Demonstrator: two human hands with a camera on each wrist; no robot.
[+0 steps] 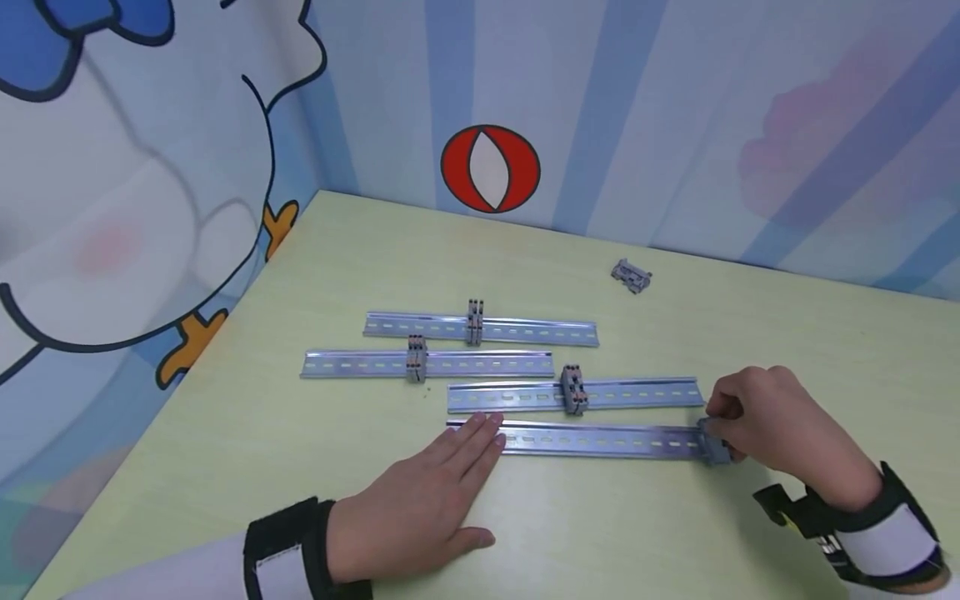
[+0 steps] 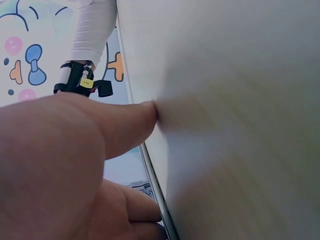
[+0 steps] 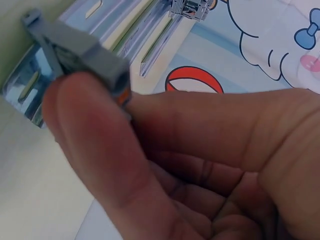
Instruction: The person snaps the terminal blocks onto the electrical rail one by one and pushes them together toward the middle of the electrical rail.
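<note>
Nearest to me lies a slotted metal DIN rail (image 1: 600,440), its left end under the straight fingers of my left hand (image 1: 423,500). My right hand (image 1: 780,429) pinches a grey terminal block (image 1: 714,443) between thumb and fingers at that rail's right end. In the right wrist view the terminal block (image 3: 82,52) overlaps the rail's end, and the fingertips cover part of it. In the left wrist view the thumb (image 2: 132,125) touches the tabletop, while the fingers lie along the rail's edge.
Behind are three more DIN rails (image 1: 645,392) (image 1: 352,364) (image 1: 540,331), each carrying grey terminal blocks (image 1: 573,390) (image 1: 416,359) (image 1: 475,322). A small pile of loose grey terminal blocks (image 1: 632,276) lies near the back wall. Printed walls border the pale table (image 1: 225,450) at the back and left.
</note>
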